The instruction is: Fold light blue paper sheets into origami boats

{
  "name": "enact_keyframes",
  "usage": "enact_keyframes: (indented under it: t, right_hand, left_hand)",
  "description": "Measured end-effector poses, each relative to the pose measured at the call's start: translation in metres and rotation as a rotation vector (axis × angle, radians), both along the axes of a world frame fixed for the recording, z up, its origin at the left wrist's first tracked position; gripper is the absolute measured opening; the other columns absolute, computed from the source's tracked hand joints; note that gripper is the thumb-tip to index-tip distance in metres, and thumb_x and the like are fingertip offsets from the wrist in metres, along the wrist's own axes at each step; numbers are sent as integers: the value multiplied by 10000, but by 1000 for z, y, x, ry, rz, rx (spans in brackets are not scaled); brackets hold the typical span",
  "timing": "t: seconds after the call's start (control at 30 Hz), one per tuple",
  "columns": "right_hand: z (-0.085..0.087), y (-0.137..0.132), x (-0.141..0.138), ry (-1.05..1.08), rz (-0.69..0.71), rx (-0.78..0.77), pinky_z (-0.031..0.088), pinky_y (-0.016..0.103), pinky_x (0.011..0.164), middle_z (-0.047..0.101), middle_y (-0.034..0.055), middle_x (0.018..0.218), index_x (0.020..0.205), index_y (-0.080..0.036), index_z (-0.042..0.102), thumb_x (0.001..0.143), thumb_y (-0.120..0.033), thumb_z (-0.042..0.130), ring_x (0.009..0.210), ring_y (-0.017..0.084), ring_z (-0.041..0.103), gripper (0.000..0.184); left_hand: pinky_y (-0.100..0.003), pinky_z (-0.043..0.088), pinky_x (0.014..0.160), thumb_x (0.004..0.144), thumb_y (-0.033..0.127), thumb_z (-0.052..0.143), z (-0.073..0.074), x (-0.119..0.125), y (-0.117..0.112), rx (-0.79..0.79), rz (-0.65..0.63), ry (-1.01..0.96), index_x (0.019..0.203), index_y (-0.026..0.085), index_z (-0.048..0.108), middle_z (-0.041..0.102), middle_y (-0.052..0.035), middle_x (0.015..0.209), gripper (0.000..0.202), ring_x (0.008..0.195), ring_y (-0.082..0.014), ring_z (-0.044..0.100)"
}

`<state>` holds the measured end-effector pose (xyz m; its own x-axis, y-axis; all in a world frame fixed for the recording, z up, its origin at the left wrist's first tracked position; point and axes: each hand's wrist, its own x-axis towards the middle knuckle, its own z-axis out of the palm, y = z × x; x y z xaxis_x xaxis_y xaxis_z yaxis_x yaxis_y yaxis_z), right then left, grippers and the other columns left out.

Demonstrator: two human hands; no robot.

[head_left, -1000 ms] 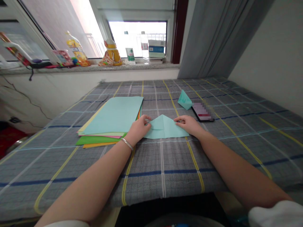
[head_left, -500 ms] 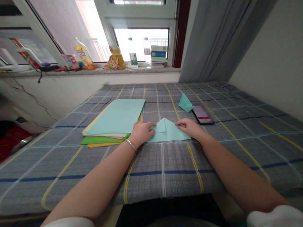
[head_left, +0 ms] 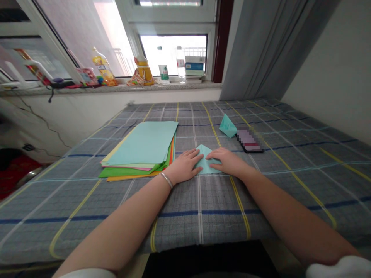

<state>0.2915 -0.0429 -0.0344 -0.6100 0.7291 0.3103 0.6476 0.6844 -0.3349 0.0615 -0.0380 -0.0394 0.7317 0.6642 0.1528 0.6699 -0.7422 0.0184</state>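
Both hands have slid inward: the left hand and right hand lie flat, spread fingers pressing the folded aqua paper between them.

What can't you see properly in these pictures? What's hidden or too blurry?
All of these are in the head view:
The folded teal paper: the left hand and right hand cover most of it, hiding its folds.
The phone: pixel blur covers its screen.
The stack of coloured paper: the sheets hide one another, so they cannot be counted.
The bottle on the windowsill: its label is too small to read.
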Motion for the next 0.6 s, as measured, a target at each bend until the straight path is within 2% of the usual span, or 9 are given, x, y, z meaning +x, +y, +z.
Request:
enact_keyframes:
  t: [0.2, 0.3, 0.4, 0.6]
  right_hand:
    - [4, -4, 4, -47, 95, 7, 420, 400, 966, 664, 68, 1162, 1105, -225, 676, 696, -493, 739, 1098, 246, 564, 493]
    - [7, -6, 4, -70, 93, 19, 427, 395, 957, 673, 66, 1148, 1102, -222, 678, 737, -459, 712, 1083, 243, 576, 437]
    - [9, -7, 3, -93, 104, 24, 437, 377, 946, 689, 56, 1109, 1087, -222, 681, 776, -405, 683, 1053, 227, 598, 361]
    - [12, -10, 2, -129, 99, 74, 444, 368, 932, 684, 63, 1128, 1101, -220, 677, 774, -408, 688, 1055, 231, 601, 378]
  left_hand:
    - [-414, 271, 1132, 839, 532, 565, 10, -6, -1, -162, -58, -46, 1395, 140, 425, 349, -165, 1490, 694, 1387, -284, 311]
    - [-420, 281, 1130, 812, 543, 598, 11, -8, 0, -193, -70, -73, 1386, 137, 429, 349, -167, 1489, 723, 1385, -281, 318]
    - [-411, 299, 1125, 829, 496, 598, 11, -9, 1, -187, -102, -104, 1343, 138, 475, 403, -164, 1459, 638, 1363, -263, 364]
    - [-408, 326, 1115, 820, 473, 616, 14, -10, -1, -150, -118, -105, 1324, 131, 493, 440, -174, 1429, 621, 1336, -267, 406]
